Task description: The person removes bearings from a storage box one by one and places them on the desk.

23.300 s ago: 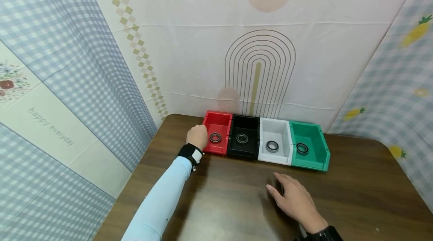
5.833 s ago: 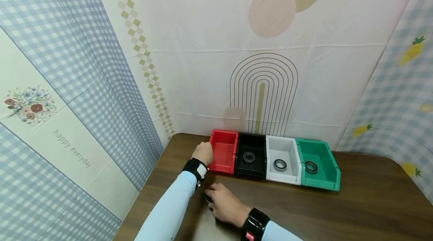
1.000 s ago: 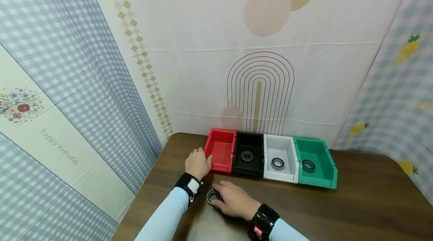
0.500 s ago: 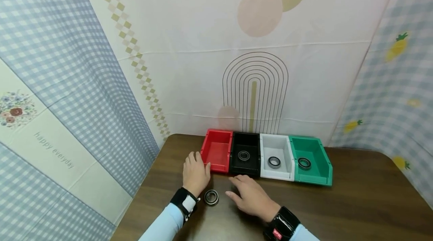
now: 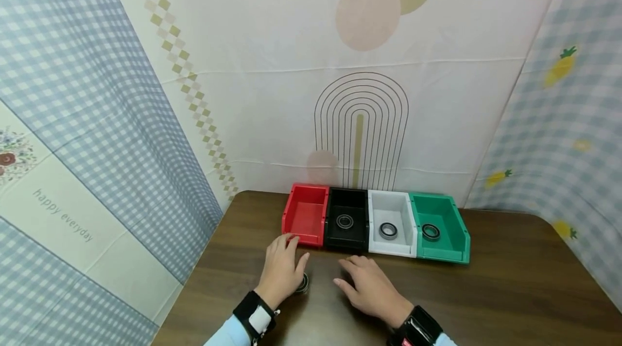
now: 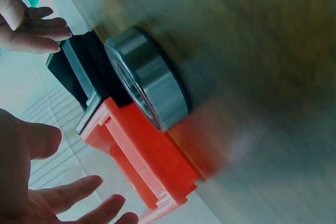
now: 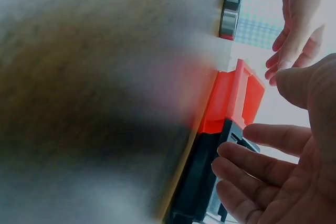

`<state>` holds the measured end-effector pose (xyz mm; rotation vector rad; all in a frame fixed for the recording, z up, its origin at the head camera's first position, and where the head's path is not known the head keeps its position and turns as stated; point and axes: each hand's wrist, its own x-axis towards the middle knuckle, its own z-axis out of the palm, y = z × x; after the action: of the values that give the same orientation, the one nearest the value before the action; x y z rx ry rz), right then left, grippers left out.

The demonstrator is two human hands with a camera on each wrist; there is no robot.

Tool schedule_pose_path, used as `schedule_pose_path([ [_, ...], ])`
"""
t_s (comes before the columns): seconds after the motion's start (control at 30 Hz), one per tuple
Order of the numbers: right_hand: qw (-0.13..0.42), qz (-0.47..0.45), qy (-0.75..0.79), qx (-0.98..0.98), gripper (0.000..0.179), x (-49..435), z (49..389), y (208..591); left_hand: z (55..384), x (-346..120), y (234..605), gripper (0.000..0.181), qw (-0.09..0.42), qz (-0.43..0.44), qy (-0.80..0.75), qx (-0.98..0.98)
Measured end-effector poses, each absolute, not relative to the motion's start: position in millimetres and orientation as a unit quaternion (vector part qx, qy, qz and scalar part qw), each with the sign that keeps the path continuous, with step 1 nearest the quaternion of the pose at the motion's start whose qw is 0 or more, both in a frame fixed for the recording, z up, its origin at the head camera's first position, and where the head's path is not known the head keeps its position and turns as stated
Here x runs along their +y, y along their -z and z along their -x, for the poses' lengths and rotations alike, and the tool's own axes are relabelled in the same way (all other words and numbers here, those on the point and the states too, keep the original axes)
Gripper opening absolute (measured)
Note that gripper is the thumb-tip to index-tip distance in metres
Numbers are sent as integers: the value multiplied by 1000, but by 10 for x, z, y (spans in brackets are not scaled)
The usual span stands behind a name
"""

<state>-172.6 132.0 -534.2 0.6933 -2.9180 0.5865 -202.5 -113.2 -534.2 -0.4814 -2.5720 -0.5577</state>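
A steel ball bearing [image 5: 303, 283] lies on the table in front of the red bin [image 5: 305, 216], partly covered by my left hand [image 5: 281, 271] in the head view. The left wrist view shows the whole bearing [image 6: 152, 77], flat on the wood and apart from the spread fingers. My left fingertips overlap the red bin's front edge in the head view. To the right, my right hand [image 5: 373, 287] hovers with loosely extended fingers in front of the black bin [image 5: 346, 235], holding nothing.
A white bin [image 5: 392, 207] and a green bin [image 5: 437, 208] continue the row rightward. One bearing sits in each: a bearing in the black bin [image 5: 345, 221], a bearing in the white [image 5: 388, 230], a bearing in the green [image 5: 430, 232]. Patterned cloth hangs behind the table [image 5: 510, 270].
The bearing once in the red bin is gone from there. My right hand let go of the bearing on the table and moved right; my left hand came back from the red bin's side over the bearing.
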Motion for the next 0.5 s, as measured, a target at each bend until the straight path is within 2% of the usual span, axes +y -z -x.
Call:
schedule_pose_path([
  [0.5,33,-201,-215,-955,47,1389,1648,5345,1908,-1054,5352,46,164,204,219,-940],
])
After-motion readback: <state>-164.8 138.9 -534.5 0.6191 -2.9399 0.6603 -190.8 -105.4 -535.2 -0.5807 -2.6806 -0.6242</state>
